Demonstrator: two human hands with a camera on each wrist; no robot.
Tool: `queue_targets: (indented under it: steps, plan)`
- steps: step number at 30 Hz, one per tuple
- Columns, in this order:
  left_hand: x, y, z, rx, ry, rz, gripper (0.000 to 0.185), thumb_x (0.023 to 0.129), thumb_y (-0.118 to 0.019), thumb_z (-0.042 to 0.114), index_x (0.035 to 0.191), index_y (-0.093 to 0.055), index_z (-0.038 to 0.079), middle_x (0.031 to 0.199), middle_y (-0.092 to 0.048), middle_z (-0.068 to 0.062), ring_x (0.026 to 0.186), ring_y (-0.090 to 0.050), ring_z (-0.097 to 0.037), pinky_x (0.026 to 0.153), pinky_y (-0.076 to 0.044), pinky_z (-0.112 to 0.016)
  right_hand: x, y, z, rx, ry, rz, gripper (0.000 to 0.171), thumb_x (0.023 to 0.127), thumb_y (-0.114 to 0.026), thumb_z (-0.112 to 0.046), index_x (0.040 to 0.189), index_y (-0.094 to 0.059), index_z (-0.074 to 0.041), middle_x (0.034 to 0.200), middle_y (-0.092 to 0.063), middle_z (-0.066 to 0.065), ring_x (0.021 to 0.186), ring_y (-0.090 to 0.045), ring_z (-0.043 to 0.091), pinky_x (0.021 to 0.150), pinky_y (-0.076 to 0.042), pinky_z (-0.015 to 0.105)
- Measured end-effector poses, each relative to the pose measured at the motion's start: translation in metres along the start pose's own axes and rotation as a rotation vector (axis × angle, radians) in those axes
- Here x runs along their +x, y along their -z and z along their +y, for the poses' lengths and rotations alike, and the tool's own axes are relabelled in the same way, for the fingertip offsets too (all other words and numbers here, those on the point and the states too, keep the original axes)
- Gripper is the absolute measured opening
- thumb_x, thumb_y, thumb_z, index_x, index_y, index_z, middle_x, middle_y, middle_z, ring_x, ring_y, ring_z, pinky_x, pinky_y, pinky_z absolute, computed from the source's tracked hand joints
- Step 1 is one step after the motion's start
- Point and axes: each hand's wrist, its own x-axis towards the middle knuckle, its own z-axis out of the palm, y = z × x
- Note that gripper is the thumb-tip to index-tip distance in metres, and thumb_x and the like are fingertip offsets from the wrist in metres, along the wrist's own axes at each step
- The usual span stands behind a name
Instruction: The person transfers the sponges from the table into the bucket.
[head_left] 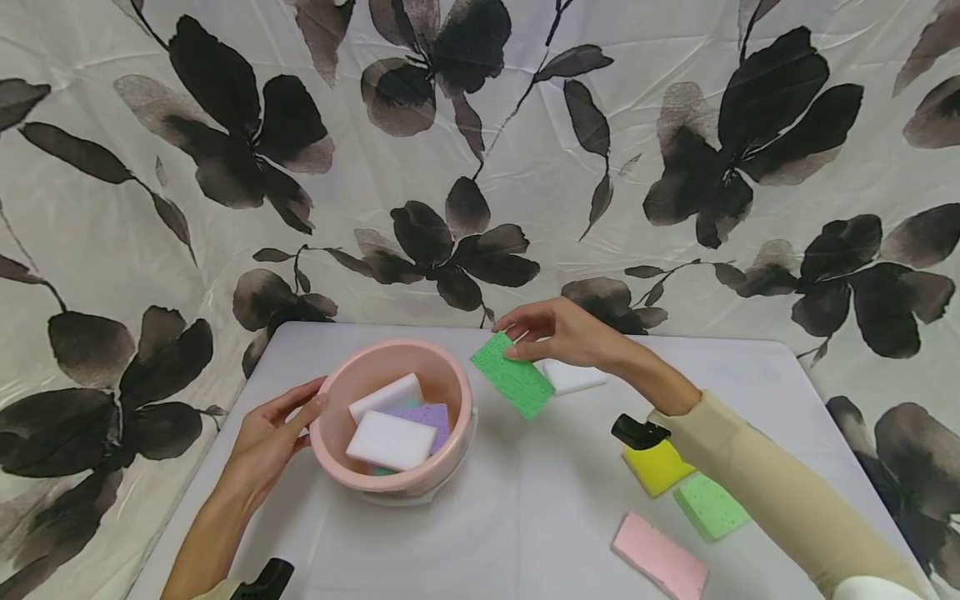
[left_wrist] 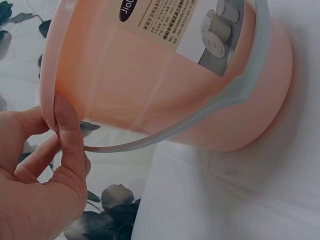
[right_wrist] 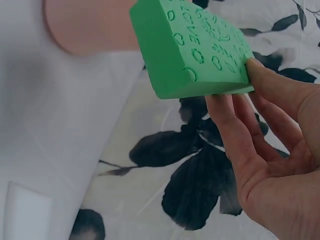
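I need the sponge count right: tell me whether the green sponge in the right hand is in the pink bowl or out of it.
Out. The right hand pinches the green sponge in the air beside the pink bowl.

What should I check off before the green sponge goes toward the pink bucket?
1. Right hand grip on green sponge: pinched at one end, ok.
2. Left hand steadying pink bucket: thumb on rim, ok.
3. Room in the bucket: white sponges and purple sponge inside, space remains, ok.
4. Path from sponge to bucket: nothing between, ok.
5. Bucket standing flat on table: cannot tell.
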Motion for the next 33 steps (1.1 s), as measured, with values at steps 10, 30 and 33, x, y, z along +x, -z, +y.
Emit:
queue_targets:
  steps: [10,30,33]
  plan:
    - [-0.001,0.0,0.0,0.024,-0.008,0.002,0.065,0.102,-0.064,0.042,0.154,-0.047,0.007,0.154,-0.046,-0.012,0.107,-0.059,0.007,0.084,-0.056,-0.019,0.02,-0.008,-0.013,0.05,0.021,-0.031,0.038,0.092,-0.077,-0.008,0.13,-0.069,-0.003,0.124,-0.069,0.01,0.111,-0.067,0.023,0.095,-0.056,0.037]
    - [-0.001,0.0,-0.001,0.002,0.026,0.006,0.068,0.1,-0.066,0.045,0.154,-0.047,0.008,0.154,-0.047,-0.01,0.106,-0.06,0.005,0.084,-0.056,-0.019,0.059,-0.038,-0.03,0.088,0.084,-0.083,0.039,0.093,-0.076,-0.009,0.131,-0.069,-0.002,0.121,-0.072,0.008,0.107,-0.071,0.019,0.092,-0.057,0.033]
    - [0.0,0.0,-0.001,0.001,0.027,0.006,0.068,0.1,-0.066,0.045,0.154,-0.047,0.008,0.155,-0.046,-0.011,0.107,-0.06,0.006,0.084,-0.056,-0.018,0.065,-0.045,-0.031,0.099,0.096,-0.094,0.039,0.093,-0.075,-0.008,0.131,-0.069,-0.002,0.121,-0.072,0.009,0.107,-0.071,0.019,0.091,-0.058,0.033]
